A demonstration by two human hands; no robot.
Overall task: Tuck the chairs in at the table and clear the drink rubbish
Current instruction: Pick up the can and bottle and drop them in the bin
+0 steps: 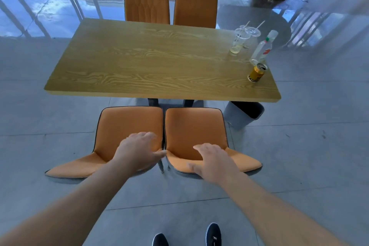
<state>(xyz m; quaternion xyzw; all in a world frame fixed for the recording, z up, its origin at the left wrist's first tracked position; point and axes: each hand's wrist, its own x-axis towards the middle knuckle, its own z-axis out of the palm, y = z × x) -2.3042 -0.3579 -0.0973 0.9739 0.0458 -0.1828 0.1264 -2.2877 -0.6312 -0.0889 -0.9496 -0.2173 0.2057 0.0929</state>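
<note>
two orange chairs stand side by side at the near edge of the wooden desk (pixel 151 60), their backs toward the camera and almost touching each other. the left chair (pixel 119 126) has the left hand (pixel 137 151) laid on the top of its back near the inner corner, fingers spread and flat, the grip released rather than clenched. the right chair (pixel 193 128) has the right hand (pixel 211 161) resting on the top of its back, fingers also spread, thumb out to the left, grip likewise loose. both seats are only partly under the desk. two more orange chairs (pixel 169 4) stand at the far side, close against the desk.

on the right end of the desk sits the drink rubbish: clear plastic cups (pixel 240 40) with straws at the far side, one holding a little yellowish liquid; a clear bottle (pixel 263 48) with a white cap just near of them; and a yellow can (pixel 257 72) nearest the edge. a grey bin (pixel 239 116) stands on the floor under the desk's near right corner. dark shoes (pixel 213 234) show at the bottom.
</note>
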